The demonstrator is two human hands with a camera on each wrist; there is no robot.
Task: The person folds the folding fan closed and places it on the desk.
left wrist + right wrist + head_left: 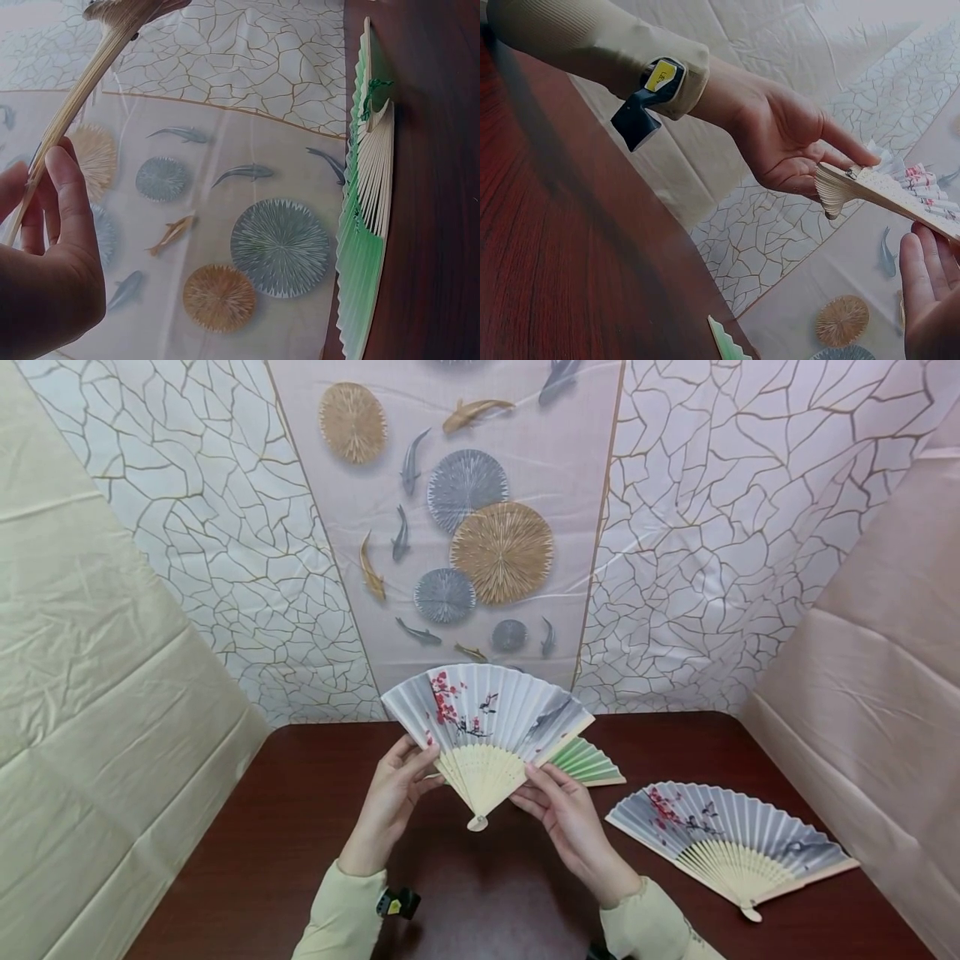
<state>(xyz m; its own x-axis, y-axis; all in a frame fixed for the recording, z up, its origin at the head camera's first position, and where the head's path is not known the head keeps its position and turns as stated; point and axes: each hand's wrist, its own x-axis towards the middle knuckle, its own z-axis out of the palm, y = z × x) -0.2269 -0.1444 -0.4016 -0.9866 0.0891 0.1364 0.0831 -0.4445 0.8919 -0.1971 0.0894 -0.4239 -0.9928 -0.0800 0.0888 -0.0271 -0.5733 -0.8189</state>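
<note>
Spread open above the table, a grey-white folding fan [495, 702] shows red blossoms, a dark bird and pale bamboo ribs that meet at a pivot. My left hand [390, 797] pinches its left guard stick between thumb and fingers. On the other side, my right hand [572, 831] holds the right guard stick, thumb in front and fingers behind. Beyond the held fan lies an open green folding fan [588, 764], partly hidden in the head view; the left wrist view shows its ribs and green tassel. A similar grey blossom fan [727, 827] lies open to the right.
The dark red-brown table [247, 860] has rounded far corners. A patterned cloth wall [675, 527] with fish and round motifs rises behind it. Beige cloth panels [97, 693] flank both sides. Dark straps with small devices [397, 903] sit at the wrists.
</note>
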